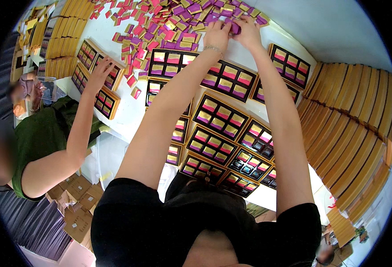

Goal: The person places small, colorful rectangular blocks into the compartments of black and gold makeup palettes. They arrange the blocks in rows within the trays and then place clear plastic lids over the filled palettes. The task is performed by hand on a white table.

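Desk (129, 111), white, beside a pale wall (347, 35); stacked yellow-edged boxes (351, 129) stand right, black trays (225, 116) (some partly filled) midway. Beside the far heap (180, 26), right hand (250, 35), fingers gripping a purple piece (235, 28); left hand (218, 35), grasp unclear.

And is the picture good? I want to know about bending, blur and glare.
Head view: strong fisheye bending, the right-hand box stacks curve; a co-worker's head is blurred; glints sit in a black tray's empty pockets; left hand looks fairly clear.
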{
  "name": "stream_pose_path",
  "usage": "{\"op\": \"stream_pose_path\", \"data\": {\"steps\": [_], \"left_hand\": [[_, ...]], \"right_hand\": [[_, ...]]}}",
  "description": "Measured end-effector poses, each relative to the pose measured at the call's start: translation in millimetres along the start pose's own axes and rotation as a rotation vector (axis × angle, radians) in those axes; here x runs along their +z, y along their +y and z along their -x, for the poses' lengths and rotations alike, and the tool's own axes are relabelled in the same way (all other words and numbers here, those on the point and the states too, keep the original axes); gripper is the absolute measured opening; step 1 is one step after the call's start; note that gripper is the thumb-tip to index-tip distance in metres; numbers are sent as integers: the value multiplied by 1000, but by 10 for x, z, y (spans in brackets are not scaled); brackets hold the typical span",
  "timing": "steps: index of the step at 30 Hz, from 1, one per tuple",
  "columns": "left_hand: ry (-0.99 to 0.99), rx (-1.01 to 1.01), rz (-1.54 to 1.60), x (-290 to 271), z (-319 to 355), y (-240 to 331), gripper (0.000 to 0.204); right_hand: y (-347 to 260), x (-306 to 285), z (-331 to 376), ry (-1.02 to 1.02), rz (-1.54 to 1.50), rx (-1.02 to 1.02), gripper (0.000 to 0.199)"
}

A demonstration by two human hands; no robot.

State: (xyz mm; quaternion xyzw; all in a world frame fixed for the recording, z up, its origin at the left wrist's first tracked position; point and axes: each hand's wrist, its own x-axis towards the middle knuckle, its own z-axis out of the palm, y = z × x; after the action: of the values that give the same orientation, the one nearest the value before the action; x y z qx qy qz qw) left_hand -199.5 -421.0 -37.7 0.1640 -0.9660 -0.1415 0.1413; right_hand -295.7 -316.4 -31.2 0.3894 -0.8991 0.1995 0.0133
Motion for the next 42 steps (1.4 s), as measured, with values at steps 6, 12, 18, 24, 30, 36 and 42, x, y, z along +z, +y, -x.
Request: {"op": "stream_pose_path", "data": {"steps": [6, 12, 18, 24, 30, 36, 42], "left_hand": [[-182, -87, 154, -227, 5, 23, 77], [-486, -527, 877, -292, -164, 153, 68], [-460, -684, 1132, -203, -284, 278, 49], [-238, -746, 1357, -303, -187, 413, 37], [-98, -752, 1521, -825, 325, 793, 28], [-201, -394, 1318, -1224, 1433, 1318, 23], [-635, -746, 1589, -1445, 2439, 1812, 17]], "right_hand": [[-96, -41, 430, 68, -339, 186, 52], [-278, -142, 366, 132, -1407, 854, 58], [-76, -259, 221, -19, -1747, 983, 60], [-177, -428, 444, -13, -1767, 836, 51], [-493, -1052, 1033, 76, -1996, 820, 33], [-710, -1539, 2192, 168, -1779, 952, 22], [-648, -1735, 3488, 136, -2124, 1038, 18]]}}
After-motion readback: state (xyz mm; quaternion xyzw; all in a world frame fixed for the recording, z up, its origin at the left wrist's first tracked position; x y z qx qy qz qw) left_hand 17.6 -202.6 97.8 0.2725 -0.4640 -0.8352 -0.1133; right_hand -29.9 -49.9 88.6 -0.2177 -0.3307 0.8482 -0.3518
